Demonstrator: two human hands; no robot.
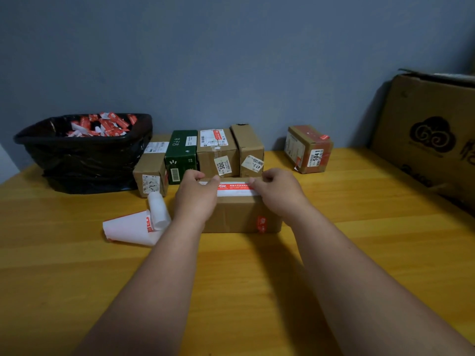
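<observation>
A brown cardboard parcel (pixel 239 214) lies on the wooden table (pixel 359 253) in the middle. A white and red shipping label (pixel 235 189) sits across its top. My left hand (pixel 196 194) rests on the parcel's left end, thumb and fingers pinching the label's left edge. My right hand (pixel 279 191) is at the right end, its fingers pinching the label's right edge. Both forearms reach in from the bottom of the frame.
A curled roll of white label backing (pixel 138 224) lies left of the parcel. Behind stand a row of small boxes (pixel 200 155), a lone box (pixel 308 150) and a black-lined bin (pixel 84 150) full of red-white scraps. A large carton (pixel 431 134) fills the right.
</observation>
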